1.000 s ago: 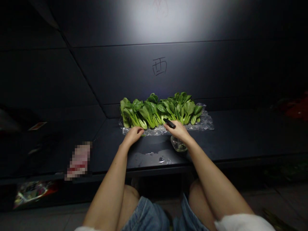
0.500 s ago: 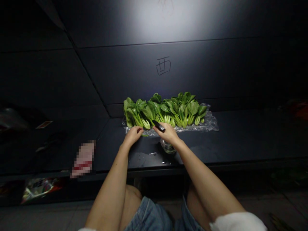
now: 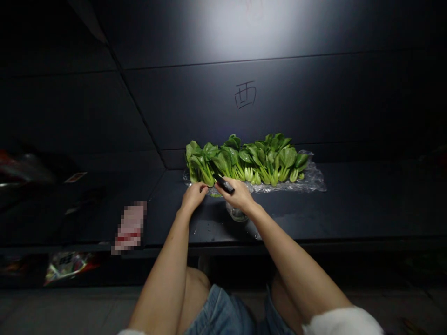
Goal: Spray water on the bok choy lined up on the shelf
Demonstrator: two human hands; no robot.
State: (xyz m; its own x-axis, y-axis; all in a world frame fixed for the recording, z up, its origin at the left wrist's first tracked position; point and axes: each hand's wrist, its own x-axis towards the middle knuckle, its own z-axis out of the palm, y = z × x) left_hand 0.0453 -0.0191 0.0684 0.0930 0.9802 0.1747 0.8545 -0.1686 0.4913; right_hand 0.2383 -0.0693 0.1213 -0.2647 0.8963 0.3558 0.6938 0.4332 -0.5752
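Two hands work at the middle of the frame. The right hand [image 3: 238,196] is closed around one short black tool [image 3: 225,184], its grip clamped and the tool's far end too dark to make out. The left hand [image 3: 193,196] curls at the stem ends of the bok choy [image 3: 246,163]; whether that grip is closed on them, I cannot tell. About eight heads, too overlapped for a sure count, lie in one row on a clear plastic sheet [image 3: 310,182], upper middle of the black table [image 3: 335,209]. One glass container [image 3: 235,214] sits just below the right hand. One written character [image 3: 245,95] marks the dark wall [image 3: 314,102] above.
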